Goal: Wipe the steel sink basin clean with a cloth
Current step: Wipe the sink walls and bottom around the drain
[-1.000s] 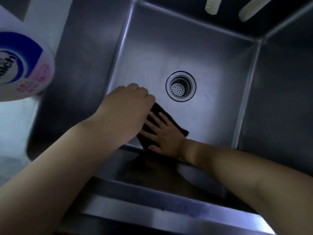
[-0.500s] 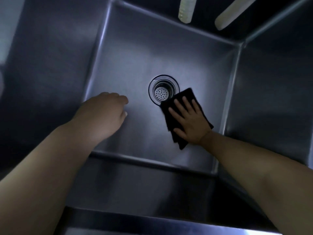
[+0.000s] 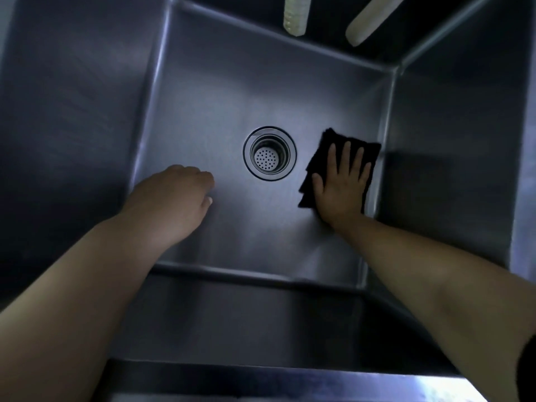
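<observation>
Rightward since before, the black cloth (image 3: 327, 158) lies under the flat, spread right hand (image 3: 342, 185) on the brushed steel basin (image 3: 217, 117) floor; left hand (image 3: 177, 198) loosely curled, holding nothing

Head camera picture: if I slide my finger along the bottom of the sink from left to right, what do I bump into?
Left hand → drain → right hand, pressed flat on the black cloth → the sink's right wall.
</observation>
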The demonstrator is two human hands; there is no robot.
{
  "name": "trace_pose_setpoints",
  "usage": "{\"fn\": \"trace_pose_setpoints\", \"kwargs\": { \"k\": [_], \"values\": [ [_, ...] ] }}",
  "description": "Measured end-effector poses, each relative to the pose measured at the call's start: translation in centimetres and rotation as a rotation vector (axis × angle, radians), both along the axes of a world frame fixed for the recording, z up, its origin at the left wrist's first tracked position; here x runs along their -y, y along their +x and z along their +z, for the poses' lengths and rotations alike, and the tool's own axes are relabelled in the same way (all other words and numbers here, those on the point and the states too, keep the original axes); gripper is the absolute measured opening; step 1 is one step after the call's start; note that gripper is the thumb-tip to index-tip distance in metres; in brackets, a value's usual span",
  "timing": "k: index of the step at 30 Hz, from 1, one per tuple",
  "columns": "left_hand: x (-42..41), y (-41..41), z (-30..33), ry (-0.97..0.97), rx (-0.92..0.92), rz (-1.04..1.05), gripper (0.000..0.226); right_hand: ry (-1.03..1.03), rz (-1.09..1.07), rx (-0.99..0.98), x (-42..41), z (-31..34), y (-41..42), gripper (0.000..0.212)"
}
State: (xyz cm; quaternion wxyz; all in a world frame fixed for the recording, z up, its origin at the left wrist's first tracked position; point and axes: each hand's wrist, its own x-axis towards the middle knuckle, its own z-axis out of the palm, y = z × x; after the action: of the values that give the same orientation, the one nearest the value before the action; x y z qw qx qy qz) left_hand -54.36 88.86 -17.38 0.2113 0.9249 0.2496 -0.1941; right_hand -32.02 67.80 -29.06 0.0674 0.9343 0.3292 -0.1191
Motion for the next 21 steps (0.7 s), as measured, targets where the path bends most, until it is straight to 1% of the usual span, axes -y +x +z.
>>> {"fn": "trace_pose_setpoints", "kwargs": {
  "k": [2, 4, 6, 10, 11, 13, 16, 18, 21],
  "values": [
    [0.1, 0.1, 0.1, -0.014, -0.005, 0.011, 0.030, -0.009, -0.080, -0.049, 1.4, -0.1, -3.1, 0.072],
    [0.3, 0.2, 0.3, -0.031, -0.010, 0.024, 0.031, -0.036, -0.212, -0.130, 2.2, 0.0, -5.9, 0.073],
    [0.5, 0.3, 0.5, -0.048, -0.017, 0.037, 0.033, -0.075, -0.403, -0.260, 2.4, 0.3, -8.2, 0.077],
    [1.1, 0.7, 0.8, -0.058, -0.047, 0.032, 0.037, -0.134, -0.862, -0.521, 0.5, 1.0, -12.4, 0.086],
    [1.2, 0.8, 0.9, -0.065, -0.058, 0.037, 0.038, -0.134, -0.960, -0.558, -0.2, 1.3, -13.2, 0.087],
    [1.3, 0.8, 0.8, -0.074, -0.069, 0.047, 0.039, -0.128, -1.087, -0.604, -1.1, 1.8, -14.0, 0.089],
    [1.5, 0.6, 0.8, -0.081, -0.103, 0.068, 0.041, -0.091, -1.184, -0.600, -1.2, 1.7, -13.1, 0.091],
    [1.7, 0.6, 0.6, -0.087, -0.141, 0.047, 0.045, -0.060, -1.218, -0.523, -0.5, 1.3, -11.7, 0.091],
    [1.7, 0.8, 0.1, -0.086, -0.191, -0.002, 0.051, -0.016, -1.187, -0.346, 0.2, 0.4, -9.9, 0.090]
  ]
}}
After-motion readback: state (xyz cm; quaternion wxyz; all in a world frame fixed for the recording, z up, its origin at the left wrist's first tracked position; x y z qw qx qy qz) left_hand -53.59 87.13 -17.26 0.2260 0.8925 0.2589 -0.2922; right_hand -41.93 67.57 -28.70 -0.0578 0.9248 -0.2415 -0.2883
